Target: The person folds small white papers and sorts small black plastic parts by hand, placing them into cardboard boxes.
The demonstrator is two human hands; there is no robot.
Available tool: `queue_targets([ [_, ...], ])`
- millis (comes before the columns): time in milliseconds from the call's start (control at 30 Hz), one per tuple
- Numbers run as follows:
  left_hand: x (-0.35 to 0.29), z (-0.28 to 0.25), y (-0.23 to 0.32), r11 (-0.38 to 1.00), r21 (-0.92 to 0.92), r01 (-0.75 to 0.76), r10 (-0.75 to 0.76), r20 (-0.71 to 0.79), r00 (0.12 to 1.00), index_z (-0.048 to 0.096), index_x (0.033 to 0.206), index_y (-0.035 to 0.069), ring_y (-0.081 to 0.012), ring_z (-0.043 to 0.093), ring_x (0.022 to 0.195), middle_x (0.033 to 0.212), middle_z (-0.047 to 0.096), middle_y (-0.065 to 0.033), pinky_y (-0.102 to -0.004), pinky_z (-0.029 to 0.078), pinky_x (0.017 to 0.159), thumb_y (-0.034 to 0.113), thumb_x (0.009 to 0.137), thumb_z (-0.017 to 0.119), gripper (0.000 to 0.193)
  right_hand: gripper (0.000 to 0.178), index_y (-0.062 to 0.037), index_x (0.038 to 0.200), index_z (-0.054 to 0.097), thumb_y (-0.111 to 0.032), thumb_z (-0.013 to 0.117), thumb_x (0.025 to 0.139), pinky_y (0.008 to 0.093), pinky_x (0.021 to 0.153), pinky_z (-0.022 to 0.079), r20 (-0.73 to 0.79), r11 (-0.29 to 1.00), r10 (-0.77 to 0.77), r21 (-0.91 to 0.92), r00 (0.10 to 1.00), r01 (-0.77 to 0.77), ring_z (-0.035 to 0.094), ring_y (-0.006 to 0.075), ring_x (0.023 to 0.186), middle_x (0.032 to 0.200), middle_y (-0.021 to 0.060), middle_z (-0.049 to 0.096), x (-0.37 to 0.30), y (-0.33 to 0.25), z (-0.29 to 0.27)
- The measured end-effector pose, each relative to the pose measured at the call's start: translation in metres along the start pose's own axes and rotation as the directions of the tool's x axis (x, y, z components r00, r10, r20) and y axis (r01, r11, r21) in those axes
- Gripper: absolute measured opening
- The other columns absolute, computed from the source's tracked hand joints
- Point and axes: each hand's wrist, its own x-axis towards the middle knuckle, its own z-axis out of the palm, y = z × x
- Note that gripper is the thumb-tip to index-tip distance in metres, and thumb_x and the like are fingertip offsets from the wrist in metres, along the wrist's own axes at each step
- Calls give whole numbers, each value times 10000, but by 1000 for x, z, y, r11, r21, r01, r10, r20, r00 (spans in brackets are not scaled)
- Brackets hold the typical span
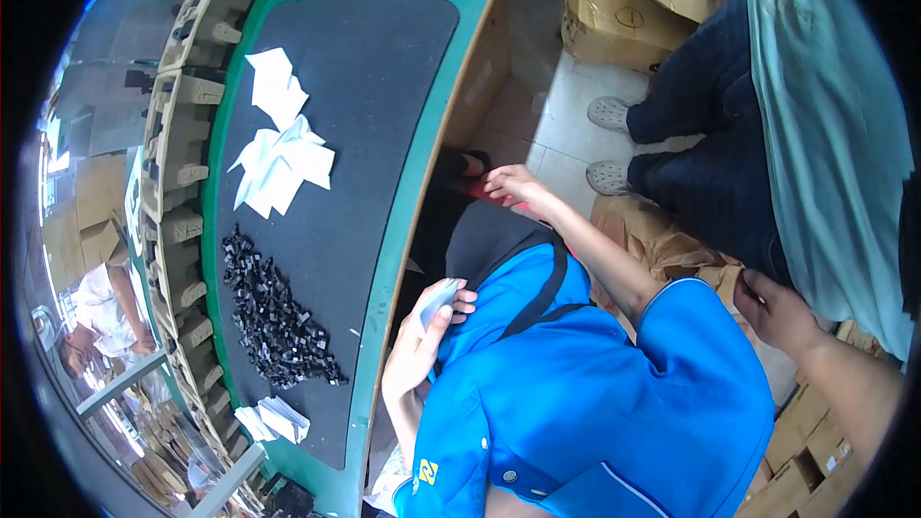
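My left hand is closed around a small, pale flat piece that looks like folded paper, just off the table's wooden edge. My right hand hangs beyond my knees with its fingers loosely apart, holding nothing I can see. On the black mat lie creased white papers, with another white sheet above them. A heap of small black parts spreads below. Nearest me on the mat's left is a bunch of folded white papers.
The green tabletop is bordered on its left by a slatted beige rail. A person in a teal garment stands at right, one hand at a cardboard box. More cartons lie lower right; another person is far left.
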Motion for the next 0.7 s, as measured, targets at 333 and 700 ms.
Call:
queue_targets([
  [333,3,-1,42,895,110,-432,436,-413,799,431,1312,-23,-358,612,1042,1183,571,-264,-448,499,870,342,962,483,508,311,-112,1189,589,-255,417,973,333,746,522,-178,982,-181,-79,967,169,614,116,885,1038,34,672,42,-56,-76],
  [700,32,-11,38,890,90,-447,428,-504,750,355,1364,-59,-350,639,994,1178,567,-288,-386,551,781,360,980,451,577,295,-136,1159,616,-262,455,947,315,666,529,-264,986,97,156,960,-57,620,109,783,976,17,689,35,24,-73],
])
